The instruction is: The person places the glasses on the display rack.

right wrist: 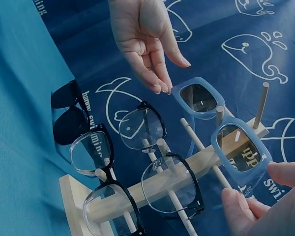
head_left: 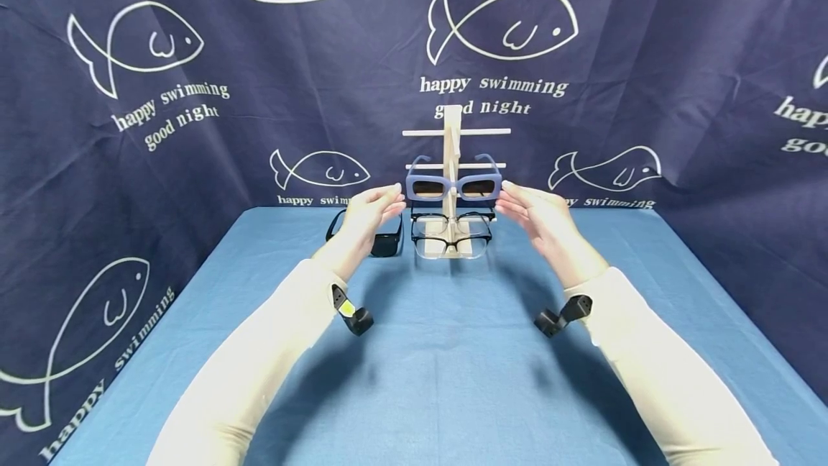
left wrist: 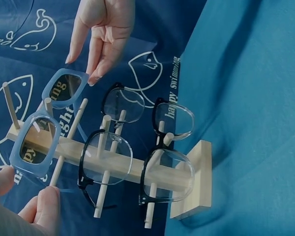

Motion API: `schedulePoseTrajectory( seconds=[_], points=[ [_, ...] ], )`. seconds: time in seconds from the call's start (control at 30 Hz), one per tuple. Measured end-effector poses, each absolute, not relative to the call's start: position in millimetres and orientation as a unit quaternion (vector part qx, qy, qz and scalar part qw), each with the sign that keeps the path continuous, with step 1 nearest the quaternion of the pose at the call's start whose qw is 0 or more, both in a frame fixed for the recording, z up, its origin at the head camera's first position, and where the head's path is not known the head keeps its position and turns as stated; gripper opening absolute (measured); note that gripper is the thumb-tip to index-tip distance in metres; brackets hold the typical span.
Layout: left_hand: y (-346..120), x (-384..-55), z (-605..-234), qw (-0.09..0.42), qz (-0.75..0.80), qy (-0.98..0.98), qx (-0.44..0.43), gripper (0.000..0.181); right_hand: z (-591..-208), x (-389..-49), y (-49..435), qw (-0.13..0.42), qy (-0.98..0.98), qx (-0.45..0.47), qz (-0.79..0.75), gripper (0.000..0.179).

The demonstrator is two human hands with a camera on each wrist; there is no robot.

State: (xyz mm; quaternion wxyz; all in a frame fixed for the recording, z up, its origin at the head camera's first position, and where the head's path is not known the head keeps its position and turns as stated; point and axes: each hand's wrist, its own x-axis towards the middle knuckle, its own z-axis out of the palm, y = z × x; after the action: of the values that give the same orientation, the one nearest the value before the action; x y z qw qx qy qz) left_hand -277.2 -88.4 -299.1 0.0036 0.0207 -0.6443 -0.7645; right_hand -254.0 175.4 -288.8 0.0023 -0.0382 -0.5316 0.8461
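Note:
Blue-framed sunglasses (head_left: 430, 179) with dark lenses sit on a wooden glasses stand (head_left: 451, 142), their arms reaching back past a crossbar. My left hand (head_left: 374, 208) is at their left end, and my right hand (head_left: 532, 213) mirrors it at the right end. Thumb and fingers of each hand are spread around the frame's outer corner, fingertips right at its edge, as both wrist views show. Lower on the stand hang two pairs of black-rimmed clear eyeglasses, an upper pair (left wrist: 106, 157) and a lower pair (left wrist: 167, 175).
Black sunglasses (head_left: 386, 244) lie on the blue-covered table (head_left: 446, 351) left of the stand, partly behind my left hand in the head view. Above the blue pair runs a bare top crossbar (head_left: 486, 131). A dark blue fish-print curtain (head_left: 362, 42) hangs behind.

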Motion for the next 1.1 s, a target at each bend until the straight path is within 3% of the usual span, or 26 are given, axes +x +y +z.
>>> schedulePoseTrajectory(
  seconds=[0.37, 0.6, 0.8, 1.1],
  points=[
    [-96.4, -263.0, -307.8, 0.009, -0.762, -0.647, 0.026, 0.037, -293.3, -245.7, 177.3, 0.003, -0.523, -0.026, 0.852, 0.015],
    [-108.8, -254.0, -314.7, 0.005, -0.767, -0.640, 0.031, 0.038, -293.9, -239.9, 180.7, -0.005, -0.518, -0.031, 0.855, 0.007],
    [-111.5, -248.8, -318.9, -0.005, -0.762, -0.648, 0.016, 0.038, -296.4, -234.6, 181.5, -0.015, -0.511, -0.033, 0.859, 0.017],
    [-123.8, -243.3, -322.5, -0.008, -0.762, -0.648, 0.008, 0.039, -301.1, -231.7, 176.7, -0.029, -0.517, -0.025, 0.855, 0.005]
  ],
)
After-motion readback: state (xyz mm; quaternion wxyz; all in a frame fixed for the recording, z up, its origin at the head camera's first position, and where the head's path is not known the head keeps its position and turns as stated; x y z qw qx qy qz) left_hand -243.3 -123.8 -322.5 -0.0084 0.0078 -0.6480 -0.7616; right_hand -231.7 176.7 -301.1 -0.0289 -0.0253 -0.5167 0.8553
